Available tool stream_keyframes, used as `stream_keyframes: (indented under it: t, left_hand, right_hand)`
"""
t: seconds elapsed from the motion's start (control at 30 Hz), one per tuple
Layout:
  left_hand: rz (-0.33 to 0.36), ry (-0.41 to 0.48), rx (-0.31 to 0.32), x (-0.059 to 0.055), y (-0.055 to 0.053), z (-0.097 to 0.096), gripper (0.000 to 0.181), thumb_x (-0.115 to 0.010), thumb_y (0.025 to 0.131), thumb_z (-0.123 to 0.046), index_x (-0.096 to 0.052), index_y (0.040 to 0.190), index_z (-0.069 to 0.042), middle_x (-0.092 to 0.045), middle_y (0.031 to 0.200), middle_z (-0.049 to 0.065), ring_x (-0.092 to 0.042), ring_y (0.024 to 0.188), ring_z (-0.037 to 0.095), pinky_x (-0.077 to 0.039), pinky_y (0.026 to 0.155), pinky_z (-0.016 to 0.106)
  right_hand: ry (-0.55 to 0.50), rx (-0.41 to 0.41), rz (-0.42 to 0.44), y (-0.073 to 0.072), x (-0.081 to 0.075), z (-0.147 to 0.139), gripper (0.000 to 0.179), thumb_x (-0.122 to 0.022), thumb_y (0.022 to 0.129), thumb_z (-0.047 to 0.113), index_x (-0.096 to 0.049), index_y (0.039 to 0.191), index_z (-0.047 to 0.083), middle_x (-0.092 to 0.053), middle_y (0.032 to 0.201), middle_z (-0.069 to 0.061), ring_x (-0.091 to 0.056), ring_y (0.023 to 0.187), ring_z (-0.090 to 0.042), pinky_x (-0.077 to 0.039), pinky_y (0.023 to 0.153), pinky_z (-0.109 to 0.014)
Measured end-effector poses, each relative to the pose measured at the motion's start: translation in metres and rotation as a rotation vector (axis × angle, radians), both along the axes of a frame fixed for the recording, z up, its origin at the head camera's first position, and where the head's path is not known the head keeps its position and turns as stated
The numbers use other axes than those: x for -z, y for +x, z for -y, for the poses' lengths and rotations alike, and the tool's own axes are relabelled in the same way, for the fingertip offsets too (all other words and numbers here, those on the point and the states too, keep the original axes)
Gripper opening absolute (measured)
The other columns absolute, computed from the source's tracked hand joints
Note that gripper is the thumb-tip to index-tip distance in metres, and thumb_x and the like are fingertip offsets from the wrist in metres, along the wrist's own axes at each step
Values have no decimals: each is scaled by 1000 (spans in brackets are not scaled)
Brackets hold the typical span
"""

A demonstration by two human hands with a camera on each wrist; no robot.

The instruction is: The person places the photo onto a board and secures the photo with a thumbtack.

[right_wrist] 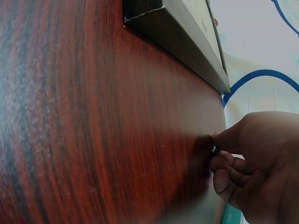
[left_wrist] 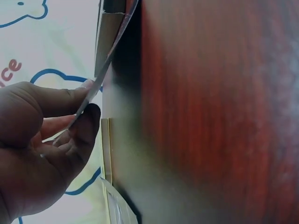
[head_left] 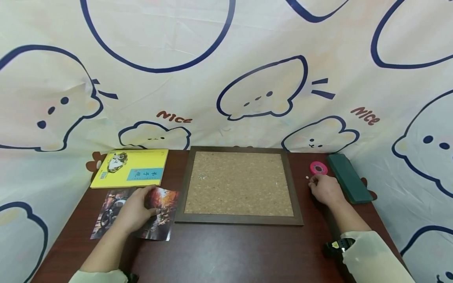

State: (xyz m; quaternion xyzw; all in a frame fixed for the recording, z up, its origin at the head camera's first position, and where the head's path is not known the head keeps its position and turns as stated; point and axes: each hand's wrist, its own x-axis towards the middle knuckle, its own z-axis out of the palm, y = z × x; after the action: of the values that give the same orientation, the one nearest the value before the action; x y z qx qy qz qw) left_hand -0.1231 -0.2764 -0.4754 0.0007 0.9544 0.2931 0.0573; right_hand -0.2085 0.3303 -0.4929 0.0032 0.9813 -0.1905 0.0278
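My left hand point(head_left: 136, 212) holds a glossy picture print point(head_left: 163, 220), thumb on one face and fingers behind the other. The print shows a motorcycle and an orange glow; in the left wrist view its sheet point(left_wrist: 105, 70) is seen edge-on, raised off the dark wood. At the far right, my right hand point(head_left: 326, 189) has its fingers curled low over the table beside a pink round pin case point(head_left: 318, 168). Its thumb and fingertips pinch a tiny thing point(right_wrist: 214, 149), whose kind I cannot tell. A small white bit point(head_left: 306, 177) shows just beyond these fingertips.
A cork board point(head_left: 240, 184) in a brown frame point(head_left: 238, 219) lies mid-table against the backdrop. A yellow book point(head_left: 141, 159) lies at the back left, beyond the print. A dark green box point(head_left: 348, 177) is at the right edge. A cartoon-printed cloth point(head_left: 198, 90) encloses the table.
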Motion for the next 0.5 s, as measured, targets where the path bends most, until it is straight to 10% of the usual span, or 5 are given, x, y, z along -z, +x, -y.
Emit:
stream_keyframes:
  t: [0.5]
  left_hand:
    - [57,131,-25,-19,-2,11,85,-82,89,-14,-35,159,-2,-41,153,34,-51,126,55,-47,96,68]
  right_hand:
    - [-19,0,-34,9,-5,2,20,-62,101,13,-73,109,-1,-73,99,-19,-63,79,-30,-55,71,-50]
